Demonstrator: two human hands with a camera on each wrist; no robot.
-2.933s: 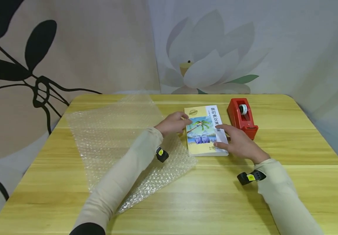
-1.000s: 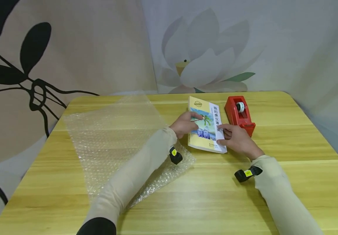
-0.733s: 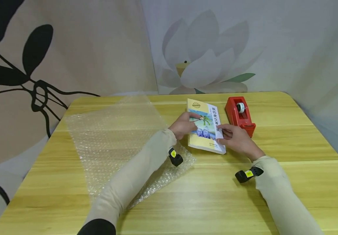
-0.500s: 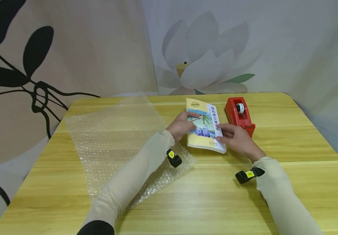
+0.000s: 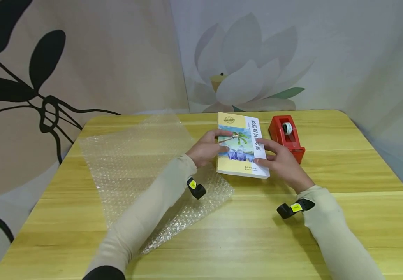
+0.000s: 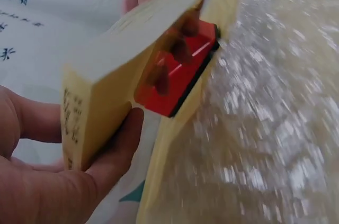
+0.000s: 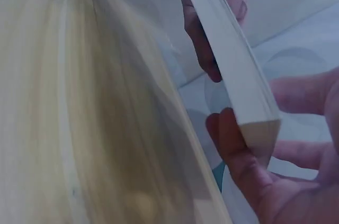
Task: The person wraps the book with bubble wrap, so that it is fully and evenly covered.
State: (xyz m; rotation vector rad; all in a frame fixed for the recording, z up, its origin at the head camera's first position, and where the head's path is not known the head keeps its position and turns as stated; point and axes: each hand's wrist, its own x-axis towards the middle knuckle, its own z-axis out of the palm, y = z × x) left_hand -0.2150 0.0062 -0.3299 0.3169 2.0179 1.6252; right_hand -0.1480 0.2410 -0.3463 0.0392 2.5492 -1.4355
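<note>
A paperback book point(image 5: 241, 146) with a yellow, white and blue palm-tree cover is held between both hands, close over the far half of the table. My left hand point(image 5: 205, 148) grips its left edge, thumb and forefinger on the cover; in the left wrist view its fingers wrap the yellow spine of the book point(image 6: 79, 123). My right hand point(image 5: 285, 165) pinches the right edge, and in the right wrist view its fingers go under the book point(image 7: 233, 60). A sheet of bubble wrap point(image 5: 127, 167) lies left, partly under the left forearm.
A red tape dispenser point(image 5: 294, 144) with a small roll stands just right of the book, near the right hand. The wooden table point(image 5: 229, 241) ends at its far edge before a printed wall cloth point(image 5: 145, 58).
The book first lay flat with hands at its sides; both hands have since lifted it. In the last half second it shifts slightly left and up in view, along with the left hand.
</note>
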